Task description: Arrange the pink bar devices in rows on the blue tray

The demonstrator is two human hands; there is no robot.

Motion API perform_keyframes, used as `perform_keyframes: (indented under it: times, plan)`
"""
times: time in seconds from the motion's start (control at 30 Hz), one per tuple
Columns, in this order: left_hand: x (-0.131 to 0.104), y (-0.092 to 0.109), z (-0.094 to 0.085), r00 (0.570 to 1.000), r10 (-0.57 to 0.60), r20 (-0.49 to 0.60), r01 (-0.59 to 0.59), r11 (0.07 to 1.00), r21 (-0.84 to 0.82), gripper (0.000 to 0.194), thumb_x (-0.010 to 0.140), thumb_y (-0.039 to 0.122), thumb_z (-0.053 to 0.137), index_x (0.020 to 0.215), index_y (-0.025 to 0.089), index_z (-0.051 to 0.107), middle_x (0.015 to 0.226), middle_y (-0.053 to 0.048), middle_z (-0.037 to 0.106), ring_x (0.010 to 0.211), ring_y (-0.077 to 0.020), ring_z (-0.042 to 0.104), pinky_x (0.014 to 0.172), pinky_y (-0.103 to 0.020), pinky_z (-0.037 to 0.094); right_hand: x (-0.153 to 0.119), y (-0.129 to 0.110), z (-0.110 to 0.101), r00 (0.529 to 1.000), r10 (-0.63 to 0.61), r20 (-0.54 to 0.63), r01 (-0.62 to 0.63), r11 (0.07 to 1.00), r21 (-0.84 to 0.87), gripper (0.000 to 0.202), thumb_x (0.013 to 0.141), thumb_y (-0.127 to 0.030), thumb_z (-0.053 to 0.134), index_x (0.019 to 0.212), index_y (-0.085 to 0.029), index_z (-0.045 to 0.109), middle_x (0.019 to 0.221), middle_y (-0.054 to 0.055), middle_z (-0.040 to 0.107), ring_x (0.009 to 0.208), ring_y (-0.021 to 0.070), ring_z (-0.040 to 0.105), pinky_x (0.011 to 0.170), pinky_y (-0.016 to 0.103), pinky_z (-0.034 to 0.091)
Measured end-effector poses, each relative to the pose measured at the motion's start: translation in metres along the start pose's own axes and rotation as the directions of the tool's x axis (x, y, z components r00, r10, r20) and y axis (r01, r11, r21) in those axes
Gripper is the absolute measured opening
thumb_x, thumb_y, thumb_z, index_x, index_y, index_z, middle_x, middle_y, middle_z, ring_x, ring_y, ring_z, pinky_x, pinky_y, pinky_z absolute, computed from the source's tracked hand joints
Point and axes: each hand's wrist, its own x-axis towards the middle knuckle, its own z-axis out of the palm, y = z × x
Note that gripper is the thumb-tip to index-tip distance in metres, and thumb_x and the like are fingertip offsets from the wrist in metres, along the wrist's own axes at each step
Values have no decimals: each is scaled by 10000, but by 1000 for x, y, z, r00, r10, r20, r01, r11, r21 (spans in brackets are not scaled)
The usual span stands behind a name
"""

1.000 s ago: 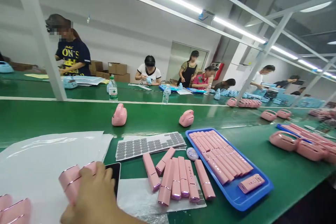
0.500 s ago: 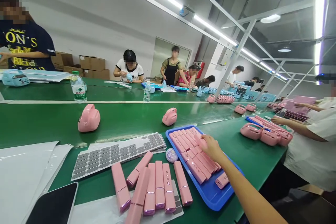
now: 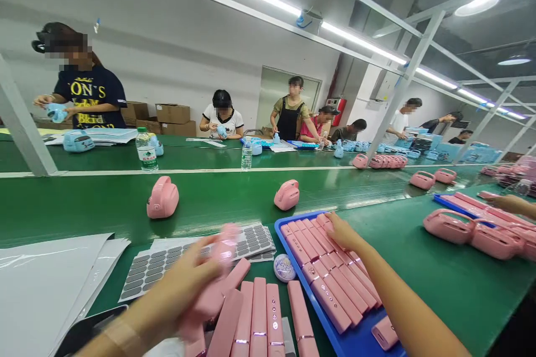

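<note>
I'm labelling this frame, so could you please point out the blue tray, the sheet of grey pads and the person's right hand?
Blue tray (image 3: 365, 339): head view, bare floor near its front edge.
Sheet of grey pads (image 3: 159, 265): head view, middle of the sheet.
Right hand (image 3: 341, 231): head view, back of the hand.

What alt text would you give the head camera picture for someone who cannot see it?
A worker's right hand reaches into a blue tray of pink bar-shaped casings, while the blurred left hand holds another pink casing over a loose row of them. Grey sticker sheets lie on the green bench; co-workers sit beyond.
</note>
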Motion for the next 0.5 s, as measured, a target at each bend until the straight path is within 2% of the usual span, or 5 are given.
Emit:
perform_keyframes:
  times: [0.1,0.2,0.27,0.37,0.5]
  plan:
    - [53,26,89,984,105,145,-125,983,137,497,755,194,578,1231,172,439,1016,-71,651,839,-201,645,742,-328,510,2,4,-2,1000,-19,22,18,998,65,375,886,-308,561,1238,-199,493,1353,92,450,1184,277,472,973,527,387]
    - [98,42,177,983,142,118,-174,927,332,534,713,227,679,1204,144,486,1219,-121,549,1079,-268,545,905,-458,444,3,6,-4,999,-40,29,36,991,129,325,901,-314,539,1203,-196,520,1304,88,499,1140,255,513,951,499,417]
    - [116,47,218,991,121,54,-133,889,437,614,720,251,694,1270,147,443,1291,-143,490,1141,-297,496,933,-495,421,2,7,-4,998,-55,26,50,987,153,313,901,-321,539,1186,-191,532,1274,85,523,1114,247,532,935,489,432]
    - [129,48,251,995,97,-37,-63,846,529,614,781,259,651,1329,163,390,1313,-139,479,1159,-290,488,930,-480,433,1,8,-4,998,-68,20,64,986,156,309,895,-326,548,1172,-190,542,1268,82,528,1116,250,531,937,492,431]
    - [137,44,265,988,101,-116,-14,812,583,485,891,230,492,1353,161,363,1396,-146,408,1209,-272,457,964,-473,415,1,10,-2,995,-89,34,85,991,105,336,870,-278,591,1187,-183,534,1309,87,502,1172,267,495,967,510,406]
